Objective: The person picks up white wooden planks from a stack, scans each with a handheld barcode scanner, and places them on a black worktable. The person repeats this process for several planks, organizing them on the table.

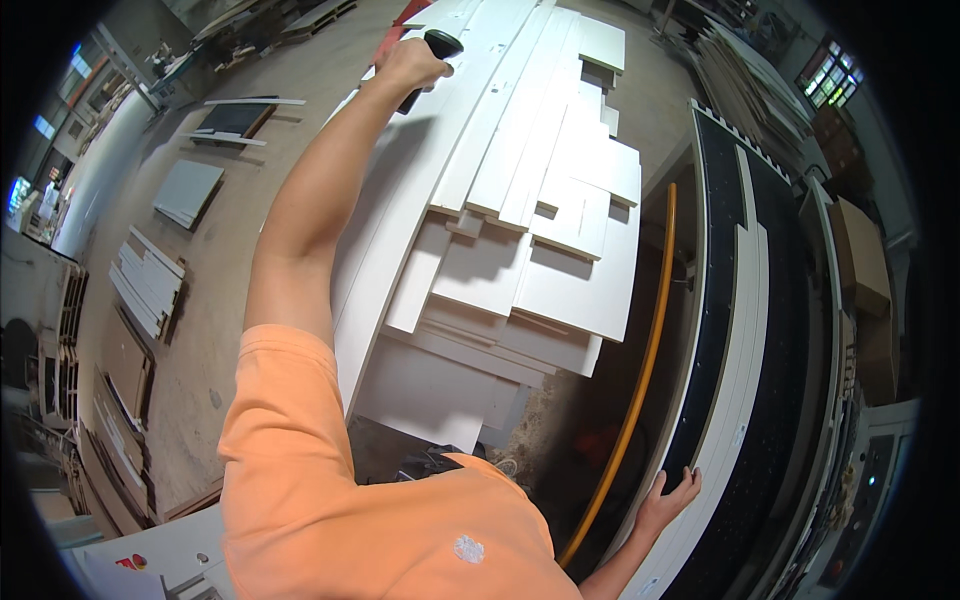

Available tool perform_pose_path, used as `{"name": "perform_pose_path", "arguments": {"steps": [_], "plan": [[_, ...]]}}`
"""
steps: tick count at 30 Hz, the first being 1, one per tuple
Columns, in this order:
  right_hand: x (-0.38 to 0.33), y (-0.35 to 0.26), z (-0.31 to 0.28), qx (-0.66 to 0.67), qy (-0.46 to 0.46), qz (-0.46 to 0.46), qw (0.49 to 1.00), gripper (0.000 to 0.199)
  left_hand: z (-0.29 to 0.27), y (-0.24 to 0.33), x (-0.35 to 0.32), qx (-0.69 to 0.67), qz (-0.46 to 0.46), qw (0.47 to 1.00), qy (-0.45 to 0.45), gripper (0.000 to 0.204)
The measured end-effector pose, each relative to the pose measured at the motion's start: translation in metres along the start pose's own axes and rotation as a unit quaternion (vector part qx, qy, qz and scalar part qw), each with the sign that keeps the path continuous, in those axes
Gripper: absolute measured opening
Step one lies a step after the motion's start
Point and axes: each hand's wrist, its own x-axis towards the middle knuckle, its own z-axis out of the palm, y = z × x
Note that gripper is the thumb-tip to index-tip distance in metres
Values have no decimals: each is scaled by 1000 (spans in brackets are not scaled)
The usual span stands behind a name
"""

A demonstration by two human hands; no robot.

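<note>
My left arm reaches far forward over the stacked white panels (pixel 560 200), and its hand (pixel 412 66) is closed round a black handheld scanner (pixel 443 44). The scanner's rounded head shows above the fist, and its grip sticks out below. Beneath that arm lies a long white board (pixel 385 250), which carries its shadow. At the lower right, my right hand (pixel 668 503) has its thumb and fingers apart. It rests at the edge of long white strips (pixel 722 400) lying on a black machine bed (pixel 775 330). Whether it presses on them I cannot tell.
An orange rail (pixel 640 375) runs along the machine's near side, beside the panel stack. More boards (pixel 145 280) lie in piles on the floor at left. Cardboard boxes (pixel 862 260) stand at far right, below leaning sheets (pixel 745 80). A control panel (pixel 880 490) is at the lower right.
</note>
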Motion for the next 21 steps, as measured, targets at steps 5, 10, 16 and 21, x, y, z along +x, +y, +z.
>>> {"name": "perform_pose_path", "arguments": {"steps": [5,10,16,21], "plan": [[17,-60,-5,-2,-22,-1,1000,44,26,-58,40,39,-27,998,-44,64],[33,-122,3,49,-60,-35,996,45,53,-26,53,71,18,996,-52,40],[32,-175,11,71,-102,-109,986,47,73,-3,65,46,11,998,-35,37],[22,-182,17,69,-152,-139,976,49,82,27,43,53,69,996,-14,25]]}}
